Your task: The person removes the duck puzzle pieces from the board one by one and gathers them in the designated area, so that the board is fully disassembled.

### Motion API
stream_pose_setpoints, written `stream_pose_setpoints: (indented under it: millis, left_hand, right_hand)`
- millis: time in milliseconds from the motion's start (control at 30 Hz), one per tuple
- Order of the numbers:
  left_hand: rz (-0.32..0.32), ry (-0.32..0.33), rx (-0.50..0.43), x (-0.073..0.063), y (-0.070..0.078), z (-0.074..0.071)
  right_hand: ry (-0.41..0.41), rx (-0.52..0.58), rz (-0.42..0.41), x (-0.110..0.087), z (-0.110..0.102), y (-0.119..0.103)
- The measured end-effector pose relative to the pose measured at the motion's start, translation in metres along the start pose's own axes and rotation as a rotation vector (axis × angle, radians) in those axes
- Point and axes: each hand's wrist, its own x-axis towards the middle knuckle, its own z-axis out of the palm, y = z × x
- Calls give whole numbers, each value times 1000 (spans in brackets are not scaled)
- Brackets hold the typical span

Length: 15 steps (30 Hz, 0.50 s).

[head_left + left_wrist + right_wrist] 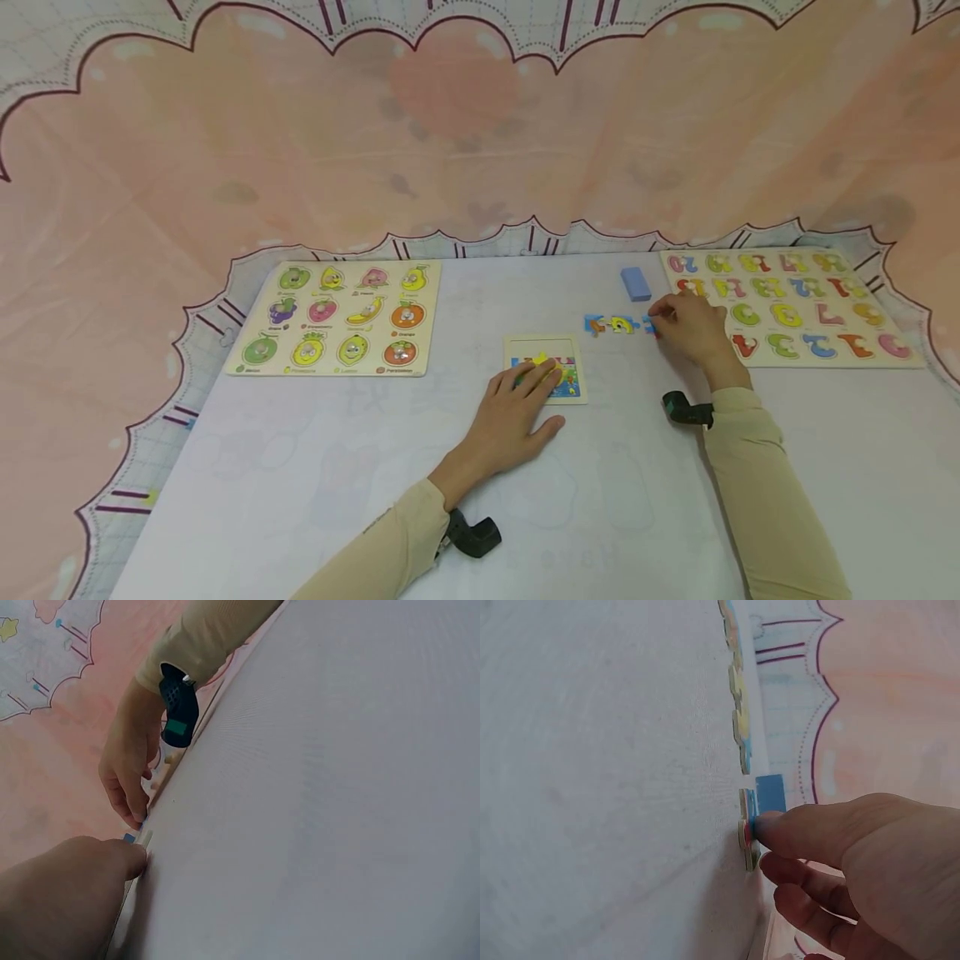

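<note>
My left hand (508,423) lies with its fingers spread over a small framed jigsaw board (582,400), covering part of its colourful picture. Farther right, my right hand (690,329) pinches a small blue and red jigsaw piece (745,831) between thumb and fingers, low at the tabletop. Left of that piece, a blue and orange jigsaw piece (595,324) and a yellow-patterned jigsaw piece (622,324) lie side by side in a row. In the right wrist view, a narrow gap separates the pinched piece from this row.
A blue block (635,284) lies behind the jigsaw pieces. The fruit picture board (433,333) is on the left, and a number board (907,360) is on the right, partly behind my right hand. A patterned curtain (480,150) hangs beyond the white table (360,467).
</note>
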Motion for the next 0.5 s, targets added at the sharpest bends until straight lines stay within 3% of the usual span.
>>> stream_pose_setpoints:
  millis: [200,367,500]
  left_hand:
    - [-41,19,-220,5,-6,-5]
    - [-68,58,-397,10,-20,-14]
    - [-110,96,-391,14,-36,-18]
  right_hand:
    - [19,18,5,0,2,-1]
    - [43,63,-43,2,6,-10]
    - [35,105,-126,3,11,-19]
